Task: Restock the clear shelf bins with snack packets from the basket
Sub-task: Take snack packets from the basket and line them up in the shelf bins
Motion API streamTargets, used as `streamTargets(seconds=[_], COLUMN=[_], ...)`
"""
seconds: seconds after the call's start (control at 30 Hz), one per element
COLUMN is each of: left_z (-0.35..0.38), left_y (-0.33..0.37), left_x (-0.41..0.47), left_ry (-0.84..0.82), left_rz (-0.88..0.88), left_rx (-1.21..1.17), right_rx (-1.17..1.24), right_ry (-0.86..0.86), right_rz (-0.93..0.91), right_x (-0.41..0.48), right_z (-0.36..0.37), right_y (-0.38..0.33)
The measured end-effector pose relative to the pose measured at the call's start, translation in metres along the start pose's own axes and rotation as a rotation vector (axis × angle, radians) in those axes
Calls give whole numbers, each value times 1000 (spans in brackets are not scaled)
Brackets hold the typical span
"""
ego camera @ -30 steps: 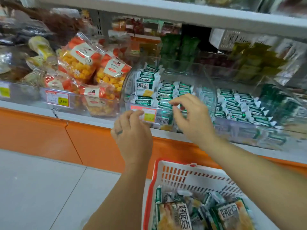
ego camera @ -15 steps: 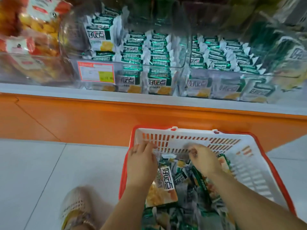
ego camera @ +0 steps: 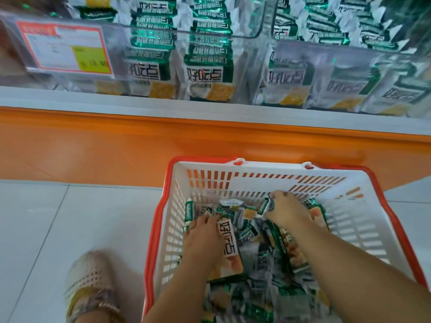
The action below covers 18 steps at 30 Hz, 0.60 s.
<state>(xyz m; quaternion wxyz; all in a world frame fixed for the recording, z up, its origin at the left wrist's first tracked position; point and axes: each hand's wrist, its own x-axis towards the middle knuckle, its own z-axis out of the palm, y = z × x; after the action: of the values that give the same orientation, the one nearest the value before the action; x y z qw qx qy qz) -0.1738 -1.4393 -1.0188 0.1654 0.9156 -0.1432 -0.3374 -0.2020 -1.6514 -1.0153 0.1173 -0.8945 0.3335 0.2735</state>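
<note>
Clear shelf bins (ego camera: 121,36) already look quite full. Our white basket (ego camera: 256,180) sits below them, with snack packets (ego camera: 263,259) piled inside. Our left hand (ego camera: 203,241) and right hand (ego camera: 289,212) each curl round some, ready to lift.

White red-rimmed basket (ego camera: 256,183) heaped with loose green-white snack packets (ego camera: 227,238), clear shelf bins (ego camera: 121,43) above, packed with upright packets

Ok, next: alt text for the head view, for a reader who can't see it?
A person's left hand and right hand dig into loose green snack packets in a white, red-rimmed basket. Above it, clear shelf bins hold rows of the same packets, one bearing a price label.
</note>
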Motion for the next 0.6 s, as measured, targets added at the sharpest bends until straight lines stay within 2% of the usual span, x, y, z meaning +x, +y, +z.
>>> streamTargets(seconds=[0.17, 0.4, 0.6], left_z=[-2, -4, -8], left_y=[-1, -1, -5], left_x=[-2, -6, -20], left_ry=[23, -14, -44], left_rz=[14, 24, 57], left_rx=[0, -44, -82], right_rx=[-106, 20, -34], right_ry=[2, 118, -10], right_rz=[45, 63, 62], right_x=[1, -2, -6], right_z=[6, -6, -10], right_y=[-1, 13, 11])
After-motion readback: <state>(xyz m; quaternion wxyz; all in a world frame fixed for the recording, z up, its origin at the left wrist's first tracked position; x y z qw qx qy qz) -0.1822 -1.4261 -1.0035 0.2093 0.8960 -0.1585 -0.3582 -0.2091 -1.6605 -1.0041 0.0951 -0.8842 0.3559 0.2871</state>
